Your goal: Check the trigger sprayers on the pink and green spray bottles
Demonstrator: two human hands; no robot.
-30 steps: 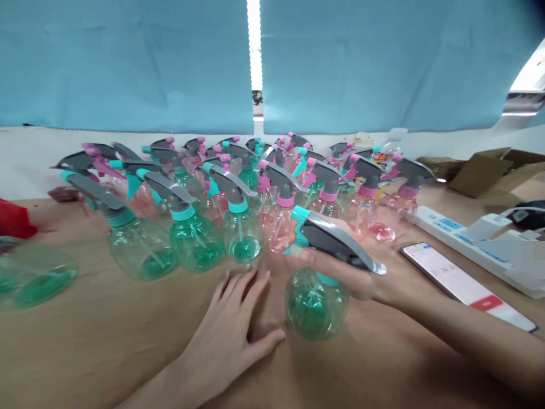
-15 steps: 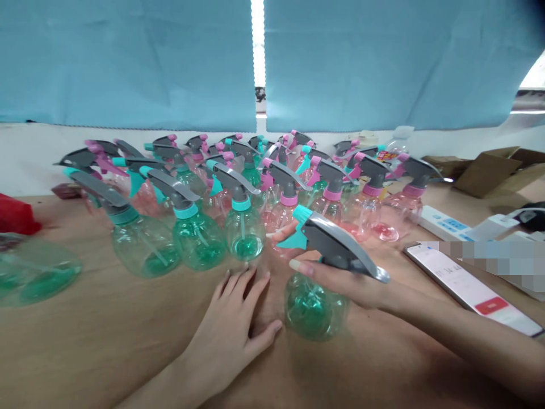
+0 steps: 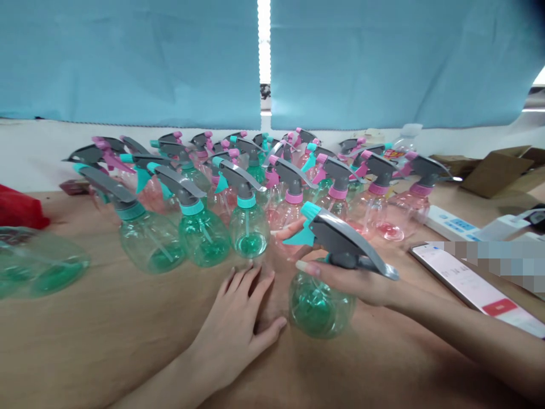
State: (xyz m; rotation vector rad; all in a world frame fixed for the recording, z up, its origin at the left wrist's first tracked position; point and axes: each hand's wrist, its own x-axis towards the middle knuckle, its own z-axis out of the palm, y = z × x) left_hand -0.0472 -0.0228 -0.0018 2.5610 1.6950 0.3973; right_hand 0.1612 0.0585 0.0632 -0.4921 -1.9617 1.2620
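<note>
My right hand (image 3: 336, 278) is wrapped round the neck of a green spray bottle (image 3: 317, 309), which has a grey and turquoise trigger head. The collar is hidden behind my fingers. To the left, my left hand (image 3: 240, 321) lies on the tabletop with its fingers spread, holding nothing. Just beyond its fingertips stands a green spray bottle (image 3: 248, 230) with a turquoise collar. Another green spray bottle (image 3: 204, 236) and a paler green one (image 3: 149, 241) stand to its left. Behind them are several more spray bottles, pink ones (image 3: 370, 204) among them.
At the far left are green bottle bodies (image 3: 55, 267) and a red item (image 3: 19, 207). A phone (image 3: 472, 289) lies at the right, beside a white power strip (image 3: 453, 221). A cardboard box (image 3: 489, 173) sits at the back right. A blue curtain (image 3: 149, 62) hangs behind.
The whole view has shifted slightly, so everything appears a little further right. My right hand still grips the bottle, and my left hand stays spread on the table.
</note>
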